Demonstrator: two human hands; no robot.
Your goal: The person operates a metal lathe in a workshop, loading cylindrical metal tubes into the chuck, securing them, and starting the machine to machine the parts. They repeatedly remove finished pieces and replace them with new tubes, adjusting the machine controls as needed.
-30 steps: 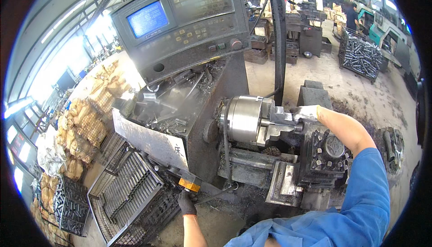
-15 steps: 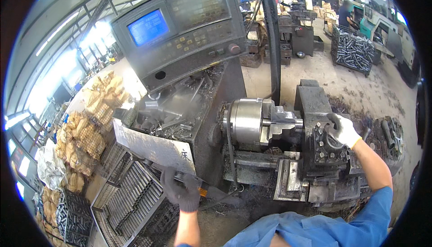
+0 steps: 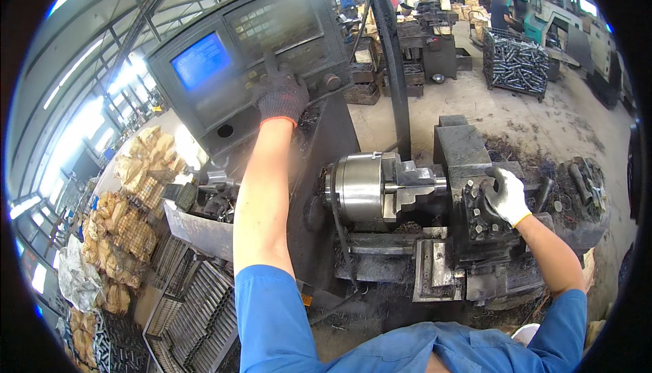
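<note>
My left hand [image 3: 282, 96], in a dark knitted glove, is raised to the lathe's control panel [image 3: 227, 111]. Its index finger stretches up at the keys; motion blurs the other fingers, and nothing is held. On the right, my right hand [image 3: 509, 198], in a white glove with dark-stained fingertips, curls round the top of the black tool post [image 3: 481, 227]. Left of that post is the shiny lathe chuck [image 3: 358, 186] with stepped jaws [image 3: 399, 193]. A bright metal bar [image 3: 440, 184] shows between the jaws and the post.
A lit blue screen [image 3: 202, 62] sits on the panel. At lower left are a wire crate of metal rods [image 3: 197, 312] and wrapped bundles [image 3: 119, 227]. A dark upright pole [image 3: 388, 54] stands behind the chuck. Farther back, a bin of metal parts [image 3: 516, 64] stands near a person [image 3: 500, 16].
My left hand has risen from beside the rod crate to the control panel, finger extended. My right hand stays on the tool post. The whole view has shifted slightly.
</note>
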